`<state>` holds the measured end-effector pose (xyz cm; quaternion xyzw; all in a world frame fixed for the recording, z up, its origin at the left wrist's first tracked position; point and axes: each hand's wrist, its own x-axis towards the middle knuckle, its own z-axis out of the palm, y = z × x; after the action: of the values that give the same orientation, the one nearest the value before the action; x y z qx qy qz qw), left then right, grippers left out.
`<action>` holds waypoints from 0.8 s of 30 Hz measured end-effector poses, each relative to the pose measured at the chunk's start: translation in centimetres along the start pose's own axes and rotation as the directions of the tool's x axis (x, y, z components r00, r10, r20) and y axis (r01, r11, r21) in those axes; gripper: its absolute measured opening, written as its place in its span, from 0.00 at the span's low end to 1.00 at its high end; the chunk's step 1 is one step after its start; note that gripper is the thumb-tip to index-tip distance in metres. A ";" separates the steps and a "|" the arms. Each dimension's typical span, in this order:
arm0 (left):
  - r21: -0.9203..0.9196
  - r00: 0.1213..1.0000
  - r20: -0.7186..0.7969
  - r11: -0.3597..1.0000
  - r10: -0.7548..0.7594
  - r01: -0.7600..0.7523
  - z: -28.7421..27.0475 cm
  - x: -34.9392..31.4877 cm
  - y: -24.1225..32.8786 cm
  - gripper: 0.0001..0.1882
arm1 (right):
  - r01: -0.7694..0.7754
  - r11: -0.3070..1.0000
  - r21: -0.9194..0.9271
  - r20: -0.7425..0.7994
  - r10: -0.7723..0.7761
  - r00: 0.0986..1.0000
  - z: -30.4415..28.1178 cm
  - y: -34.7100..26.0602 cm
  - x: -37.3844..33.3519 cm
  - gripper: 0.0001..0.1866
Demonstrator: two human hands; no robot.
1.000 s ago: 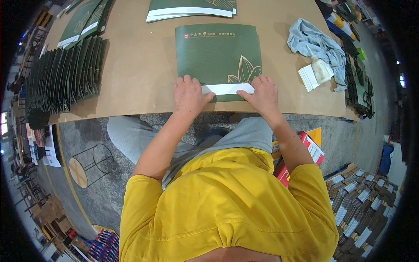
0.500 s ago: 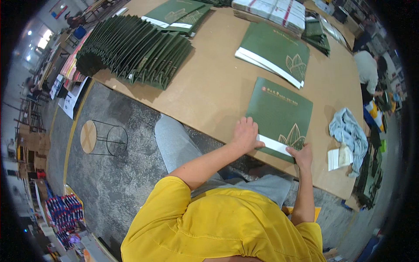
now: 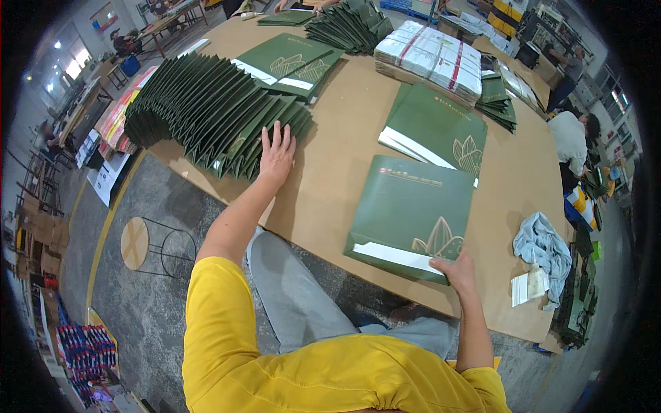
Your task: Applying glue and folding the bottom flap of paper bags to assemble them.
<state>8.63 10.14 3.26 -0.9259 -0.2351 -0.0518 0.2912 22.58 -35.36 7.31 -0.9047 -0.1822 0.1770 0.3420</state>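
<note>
A flat green paper bag (image 3: 413, 206) with a gold leaf print and a white strip along its near edge lies in front of me. My right hand (image 3: 458, 270) grips its near right corner, the thumb on top over the white strip and the fingers partly hidden. Out to the left, my left hand (image 3: 278, 157) is open, its fingers stretched against the right end of a long row of folded green bags (image 3: 206, 113). Just beyond the nearest bag is a small stack of similar flat bags (image 3: 441, 124).
More green bags (image 3: 289, 65) lie at the back left. A strapped white bundle (image 3: 430, 58) sits at the back. On the table's right are a light blue cloth (image 3: 544, 244) and a small white pad (image 3: 529, 288). A round stool (image 3: 135, 244) stands on the floor. Other people work nearby.
My left hand has left the flat bag and swung left to the row of folded bags. The flat bag has shifted left and nearer, still in my right hand. The view has tilted up.
</note>
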 end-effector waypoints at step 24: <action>-0.133 0.962 -0.268 0.991 -0.049 0.014 0.6 -0.4 -3.0 0.16 | 0.064 0.955 0.289 0.494 -0.206 0.845 26.4 -23.9 12.8 0.31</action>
<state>6.81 12.49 4.18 -0.9233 -0.2039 -0.1975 0.2587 17.01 1.78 2.51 -0.7551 -0.3062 0.4118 0.4080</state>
